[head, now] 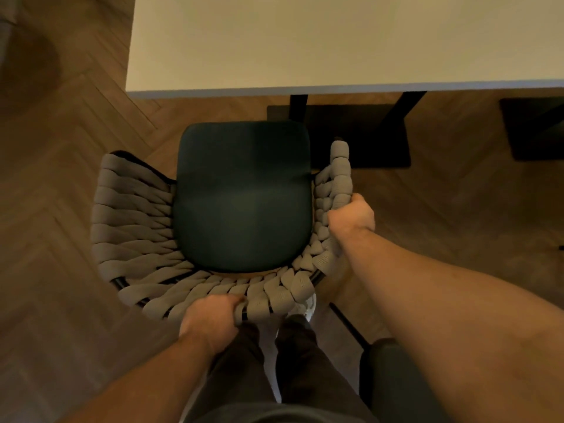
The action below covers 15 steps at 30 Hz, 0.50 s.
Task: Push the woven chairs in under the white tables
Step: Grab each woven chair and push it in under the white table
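Bare forearms reach out over dark trousers as a person stands directly behind a woven chair on a herringbone wood floor. The left hand grasps the chair's woven back rim at its near edge, fingers curled over the top. The right hand, stretched farther out, grips the right armrest about midway along. The chair faces away from the person, and its dark green seat cushion stops just short of the near edge of the white bench, not yet under it. The bench lies straight ahead on the far side, so the push appears to run near to far. The right armrest's tip sits close to the bench's dark base, which may need avoiding.
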Each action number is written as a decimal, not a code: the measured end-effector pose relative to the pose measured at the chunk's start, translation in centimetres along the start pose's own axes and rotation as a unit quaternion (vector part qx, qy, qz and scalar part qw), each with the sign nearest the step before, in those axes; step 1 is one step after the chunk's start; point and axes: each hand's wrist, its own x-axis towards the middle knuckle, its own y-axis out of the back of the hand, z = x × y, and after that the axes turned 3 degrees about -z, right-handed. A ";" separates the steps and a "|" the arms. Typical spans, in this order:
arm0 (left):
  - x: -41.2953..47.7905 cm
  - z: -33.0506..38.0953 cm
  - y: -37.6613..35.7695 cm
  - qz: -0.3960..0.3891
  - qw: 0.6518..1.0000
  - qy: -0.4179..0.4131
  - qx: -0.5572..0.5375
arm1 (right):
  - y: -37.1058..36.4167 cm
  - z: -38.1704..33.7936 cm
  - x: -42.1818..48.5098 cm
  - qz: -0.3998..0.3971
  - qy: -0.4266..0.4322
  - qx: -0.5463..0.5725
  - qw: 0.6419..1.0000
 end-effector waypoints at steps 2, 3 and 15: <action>-0.1 0.5 0.7 0.011 1.000 0.003 -0.011 | 0.6 -1.3 0.2 0.005 0.017 -0.005 1.000; -0.1 0.8 1.0 0.012 1.000 0.001 -0.017 | 0.9 -1.8 0.3 0.007 0.026 -0.007 1.000; 5.5 4.9 3.3 0.020 0.994 -0.092 -0.052 | 4.8 -5.3 6.2 0.011 0.020 -0.003 1.000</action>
